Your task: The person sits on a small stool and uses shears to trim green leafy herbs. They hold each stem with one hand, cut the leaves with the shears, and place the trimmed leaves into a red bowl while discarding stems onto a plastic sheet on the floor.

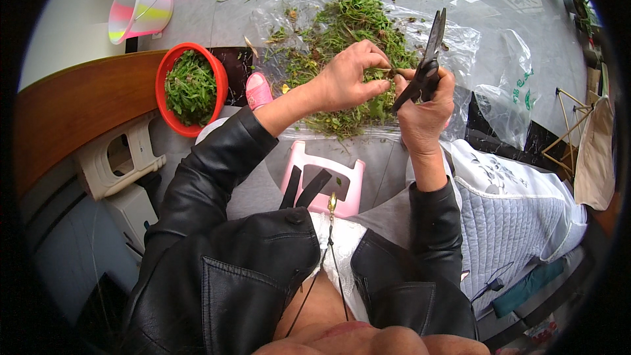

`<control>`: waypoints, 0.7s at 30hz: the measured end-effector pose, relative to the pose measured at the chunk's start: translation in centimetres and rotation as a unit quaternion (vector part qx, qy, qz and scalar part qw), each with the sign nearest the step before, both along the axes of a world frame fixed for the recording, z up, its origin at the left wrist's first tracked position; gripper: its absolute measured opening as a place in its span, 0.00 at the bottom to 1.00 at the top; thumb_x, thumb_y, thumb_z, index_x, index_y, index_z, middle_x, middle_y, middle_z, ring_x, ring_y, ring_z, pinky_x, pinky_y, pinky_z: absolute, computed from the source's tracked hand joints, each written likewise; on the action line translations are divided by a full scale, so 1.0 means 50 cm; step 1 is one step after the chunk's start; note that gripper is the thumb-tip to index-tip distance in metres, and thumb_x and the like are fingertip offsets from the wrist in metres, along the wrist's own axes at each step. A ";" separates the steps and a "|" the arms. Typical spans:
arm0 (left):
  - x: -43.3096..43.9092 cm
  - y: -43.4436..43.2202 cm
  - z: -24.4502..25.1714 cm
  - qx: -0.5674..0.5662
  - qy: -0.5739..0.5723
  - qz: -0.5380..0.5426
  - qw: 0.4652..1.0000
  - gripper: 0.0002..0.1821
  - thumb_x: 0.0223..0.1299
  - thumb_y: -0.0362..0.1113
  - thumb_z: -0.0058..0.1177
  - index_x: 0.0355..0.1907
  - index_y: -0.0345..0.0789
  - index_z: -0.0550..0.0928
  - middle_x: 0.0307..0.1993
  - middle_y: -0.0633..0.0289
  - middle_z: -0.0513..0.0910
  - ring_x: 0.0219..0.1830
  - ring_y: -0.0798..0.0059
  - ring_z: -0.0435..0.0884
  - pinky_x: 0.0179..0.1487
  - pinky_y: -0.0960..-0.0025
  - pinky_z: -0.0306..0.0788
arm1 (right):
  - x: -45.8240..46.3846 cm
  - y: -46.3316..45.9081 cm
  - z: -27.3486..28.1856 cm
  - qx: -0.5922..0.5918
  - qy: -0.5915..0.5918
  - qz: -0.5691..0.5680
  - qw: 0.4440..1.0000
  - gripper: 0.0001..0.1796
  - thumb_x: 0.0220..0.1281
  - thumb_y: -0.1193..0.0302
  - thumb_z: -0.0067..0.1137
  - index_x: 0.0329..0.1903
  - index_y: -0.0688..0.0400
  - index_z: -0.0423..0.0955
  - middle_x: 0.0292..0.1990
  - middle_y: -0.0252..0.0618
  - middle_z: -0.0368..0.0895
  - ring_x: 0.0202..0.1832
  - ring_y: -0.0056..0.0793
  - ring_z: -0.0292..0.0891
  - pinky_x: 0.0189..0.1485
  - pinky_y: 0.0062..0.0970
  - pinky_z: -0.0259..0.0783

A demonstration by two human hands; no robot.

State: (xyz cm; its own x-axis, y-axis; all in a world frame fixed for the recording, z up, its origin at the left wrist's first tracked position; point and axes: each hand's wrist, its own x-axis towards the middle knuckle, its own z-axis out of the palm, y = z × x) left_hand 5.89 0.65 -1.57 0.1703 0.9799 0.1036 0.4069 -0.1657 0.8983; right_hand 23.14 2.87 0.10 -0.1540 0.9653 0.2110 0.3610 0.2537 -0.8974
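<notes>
A heap of green leafy plants (355, 24) lies on clear plastic sheeting (461, 39) on the floor. Above it, my left hand (352, 76) pinches a small plant stem (391, 70) between thumb and fingers. My right hand (429, 103) holds black-handled scissors (431, 52), their blades pointing away from me and nearly together. Its thumb and index fingertips also touch the stem, close beside my left fingertips. At the left, a red plastic basin (223, 76) holds a pile of green leaves (191, 88).
A multicoloured bucket (153, 10) lies tilted at the back left. Between my knees is a pink plastic stool (352, 172). A beige plastic stool (116, 153) stands at left, a quilted cover (498, 217) at right, with a folding frame (567, 128) beyond. A clear bag (508, 93) lies behind it.
</notes>
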 end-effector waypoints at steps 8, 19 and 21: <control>-0.006 -0.001 0.008 -0.161 -0.047 -0.014 0.986 0.12 0.55 0.36 0.55 0.39 0.31 0.78 0.30 0.53 0.79 0.34 0.62 0.80 0.40 0.65 0.73 | 0.000 0.003 0.006 -0.011 -0.016 0.004 1.000 0.22 0.46 0.78 0.69 0.43 0.60 0.66 0.30 0.37 0.78 0.31 0.26 0.77 0.36 0.23 0.72; -0.021 0.002 0.018 -0.264 -0.130 -0.086 0.952 0.12 0.65 0.38 0.48 0.41 0.30 0.77 0.24 0.63 0.78 0.28 0.80 0.74 0.33 0.72 0.69 | 0.004 0.015 0.012 -0.163 0.024 -0.001 0.986 0.20 0.46 0.78 0.67 0.41 0.62 0.67 0.28 0.36 0.81 0.29 0.21 0.76 0.36 0.22 0.72; -0.022 0.003 0.014 -0.287 -0.125 -0.082 0.946 0.13 0.66 0.40 0.47 0.40 0.31 0.78 0.24 0.65 0.78 0.28 0.81 0.72 0.33 0.73 0.69 | 0.005 0.015 0.010 -0.186 0.041 0.009 0.982 0.19 0.47 0.77 0.67 0.40 0.62 0.67 0.27 0.35 0.81 0.28 0.20 0.75 0.35 0.21 0.72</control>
State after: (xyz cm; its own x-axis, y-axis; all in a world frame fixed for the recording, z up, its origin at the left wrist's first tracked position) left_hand 4.77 0.80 -0.85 0.3658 0.8490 -0.3812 0.1814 0.3367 0.9240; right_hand 23.40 3.63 0.58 -0.1685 0.9752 -0.1432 0.2824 -0.0914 -0.9549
